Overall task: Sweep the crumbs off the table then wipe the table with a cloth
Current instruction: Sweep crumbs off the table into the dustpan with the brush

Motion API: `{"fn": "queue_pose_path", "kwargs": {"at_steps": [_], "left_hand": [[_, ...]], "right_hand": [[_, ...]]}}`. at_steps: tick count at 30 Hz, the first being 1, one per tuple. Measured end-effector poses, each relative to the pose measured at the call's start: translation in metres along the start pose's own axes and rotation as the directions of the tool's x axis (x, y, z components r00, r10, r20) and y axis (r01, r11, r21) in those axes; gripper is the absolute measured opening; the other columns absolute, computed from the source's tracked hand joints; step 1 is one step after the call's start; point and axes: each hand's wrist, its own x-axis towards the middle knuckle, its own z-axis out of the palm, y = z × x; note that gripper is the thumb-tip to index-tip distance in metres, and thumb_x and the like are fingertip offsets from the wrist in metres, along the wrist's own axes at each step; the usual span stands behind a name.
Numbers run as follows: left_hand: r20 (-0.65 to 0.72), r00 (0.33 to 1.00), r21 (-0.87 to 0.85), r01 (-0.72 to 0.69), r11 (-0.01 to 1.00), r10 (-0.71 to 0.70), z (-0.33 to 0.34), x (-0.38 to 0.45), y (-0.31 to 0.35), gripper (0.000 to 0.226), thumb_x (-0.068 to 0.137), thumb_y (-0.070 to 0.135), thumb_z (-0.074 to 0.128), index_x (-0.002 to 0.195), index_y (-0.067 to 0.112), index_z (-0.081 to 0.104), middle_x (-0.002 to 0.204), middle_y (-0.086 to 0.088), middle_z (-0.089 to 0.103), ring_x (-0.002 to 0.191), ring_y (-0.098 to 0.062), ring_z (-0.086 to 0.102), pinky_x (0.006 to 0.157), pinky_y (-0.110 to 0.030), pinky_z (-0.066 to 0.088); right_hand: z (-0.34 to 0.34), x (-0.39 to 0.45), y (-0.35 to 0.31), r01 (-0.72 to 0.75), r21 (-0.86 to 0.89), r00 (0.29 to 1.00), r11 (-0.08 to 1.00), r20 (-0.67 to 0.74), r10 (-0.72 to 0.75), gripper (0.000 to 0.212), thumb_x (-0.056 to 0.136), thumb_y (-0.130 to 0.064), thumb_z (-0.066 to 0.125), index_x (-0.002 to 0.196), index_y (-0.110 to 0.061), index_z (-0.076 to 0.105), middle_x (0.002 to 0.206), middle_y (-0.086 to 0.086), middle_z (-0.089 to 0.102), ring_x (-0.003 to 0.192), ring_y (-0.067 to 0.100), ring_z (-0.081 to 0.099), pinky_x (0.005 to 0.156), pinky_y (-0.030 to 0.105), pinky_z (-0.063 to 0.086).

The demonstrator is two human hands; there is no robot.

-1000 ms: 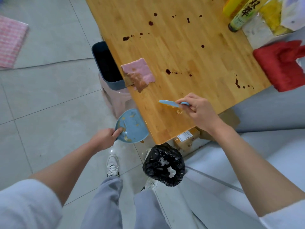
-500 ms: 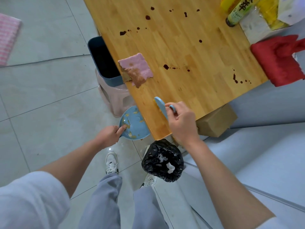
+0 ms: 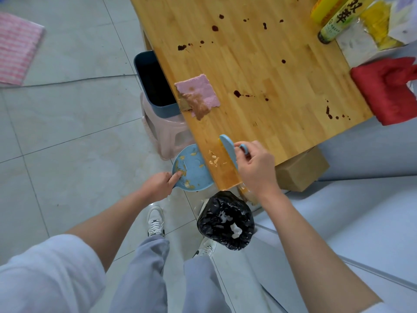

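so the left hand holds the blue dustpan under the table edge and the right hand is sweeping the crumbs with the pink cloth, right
Not quite. The left hand does hold the blue dustpan at the table edge, but the right hand sweeps the crumbs with a blue scraper. In the head view the pink cloth lies untouched.

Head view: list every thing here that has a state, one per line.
Left hand: grips the blue plastic dustpan at the table edge.
Blue plastic dustpan: holds crumbs.
Right hand: grips the blue hand brush on the wooden table.
Pale crumbs: on the table by the edge.
Pink cloth: flat, stained brown.
Wooden table: dark spots unwiped.
Dark blue bin: open.
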Motion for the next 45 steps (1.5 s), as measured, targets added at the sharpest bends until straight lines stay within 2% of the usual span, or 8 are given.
{"fn": "queue_pose_path", "kwargs": {"at_steps": [7,13,19,24,29,33,39,45], "left_hand": [[-0.003,1.0,0.011,0.004,1.0,-0.004,-0.002,-0.005,-0.001,0.063,0.106,0.051,0.029,0.066,0.008,0.052,0.066,-0.017,0.067,0.058,-0.027,0.059,0.069,-0.042,0.052],[0.013,1.0,-0.017,0.006,1.0,-0.006,-0.002,-0.006,0.001,0.064,0.106,0.05,0.03,0.063,0.008,0.051,0.07,-0.022,0.068,0.065,-0.035,0.065,0.07,-0.044,0.053],[0.029,0.999,-0.048,0.021,0.999,-0.019,-0.002,-0.006,-0.001,0.066,0.105,0.053,0.029,0.063,0.008,0.053,0.063,-0.017,0.066,0.055,-0.027,0.061,0.068,-0.042,0.053],[0.039,0.998,-0.053,0.044,0.998,-0.042,-0.006,-0.006,-0.001,0.067,0.105,0.055,0.029,0.065,0.006,0.054,0.061,-0.014,0.064,0.052,-0.023,0.057,0.065,-0.04,0.053],[0.04,0.998,-0.061,0.053,0.997,-0.051,-0.004,-0.004,0.005,0.065,0.105,0.054,0.031,0.066,0.007,0.053,0.068,-0.02,0.067,0.055,-0.025,0.058,0.068,-0.043,0.053],[0.047,0.997,-0.093,0.065,0.994,-0.061,-0.01,-0.007,0.0,0.067,0.104,0.054,0.031,0.064,0.006,0.054,0.06,-0.014,0.063,0.05,-0.024,0.057,0.06,-0.036,0.051],[0.068,0.996,-0.093,0.063,0.994,-0.057,-0.021,-0.004,0.0,0.063,0.105,0.052,0.033,0.066,0.007,0.055,0.064,-0.014,0.065,0.053,-0.024,0.059,0.066,-0.039,0.053],[0.084,0.99,-0.112,0.118,0.987,-0.109,-0.049,-0.012,-0.022,0.061,0.105,0.051,0.034,0.063,0.011,0.052,0.061,-0.011,0.06,0.058,-0.027,0.059,0.069,-0.043,0.053]], "right_hand": [[0.017,-0.023,-0.023,0.111,0.043,0.994,0.993,0.019,-0.112,0.014,0.098,-0.009,0.063,0.107,-0.006,0.074,0.088,0.002,0.063,0.062,0.003,0.051,0.061,0.007,0.038],[-0.01,-0.004,-0.001,-0.023,0.001,0.996,1.0,-0.089,0.023,0.016,0.101,-0.012,0.059,0.108,-0.008,0.073,0.088,-0.001,0.06,0.061,0.014,0.054,0.054,0.027,0.045],[0.019,-0.029,-0.02,0.113,0.022,0.989,0.993,0.092,-0.115,0.016,0.099,-0.011,0.063,0.111,-0.007,0.073,0.092,0.004,0.064,0.068,0.014,0.059,0.061,0.018,0.047],[0.004,-0.016,-0.015,0.062,0.025,0.996,0.998,-0.061,-0.06,0.015,0.1,-0.01,0.062,0.109,-0.007,0.073,0.09,-0.003,0.06,0.061,0.001,0.052,0.057,0.009,0.038],[0.021,-0.035,-0.026,0.094,0.09,0.99,0.991,0.092,-0.103,0.016,0.1,-0.014,0.062,0.109,-0.009,0.073,0.095,-0.001,0.064,0.071,0.009,0.06,0.062,0.016,0.047],[0.014,-0.028,-0.022,0.017,0.082,0.993,0.996,-0.114,-0.007,0.016,0.101,-0.014,0.06,0.11,-0.012,0.072,0.093,-0.004,0.062,0.066,0.001,0.054,0.062,0.01,0.039],[0.044,-0.03,-0.048,0.077,0.063,0.997,0.995,0.023,-0.078,0.016,0.101,-0.014,0.06,0.111,-0.008,0.072,0.097,0.002,0.066,0.078,0.013,0.062,0.067,0.027,0.053],[0.034,-0.01,-0.055,-0.054,0.116,0.985,0.992,-0.155,0.072,0.016,0.101,-0.015,0.06,0.108,-0.015,0.074,0.087,-0.012,0.057,0.068,0.009,0.054,0.06,0.011,0.037]]}}
